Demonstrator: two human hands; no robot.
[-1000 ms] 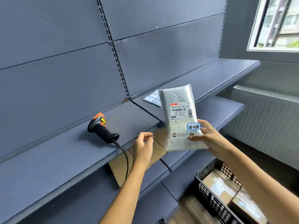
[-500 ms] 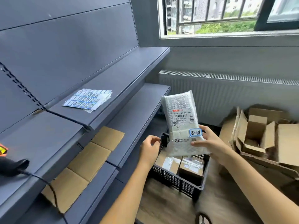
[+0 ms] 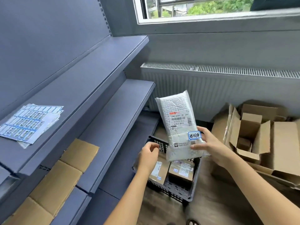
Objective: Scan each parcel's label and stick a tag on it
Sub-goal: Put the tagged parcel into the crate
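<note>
One hand alone is carrying the load: the right hand is gripping the white padded parcel by its lower right edge. Its thumb is lying on the front, just beside the blue tag that is sitting below the printed label. The parcel is standing nearly upright in the air above the black crate, where other parcels are lying. The left hand is hovering just beside the parcel's lower left corner, fingers loosely curled and holding nothing.

The tag is already in place, though the pictures are not showing whether the label is scanned. The main risk is coming from that low, one-sided grip. The tall mailer is leaning out above the fingers, so a quick swing could be tipping it out of the hand. The thumb is also resting close to the tag, and a sliding thumb could be lifting its edge or smearing the handwriting. Dropped carelessly into the crate, the parcel may be getting mixed with ones not yet done.
</note>
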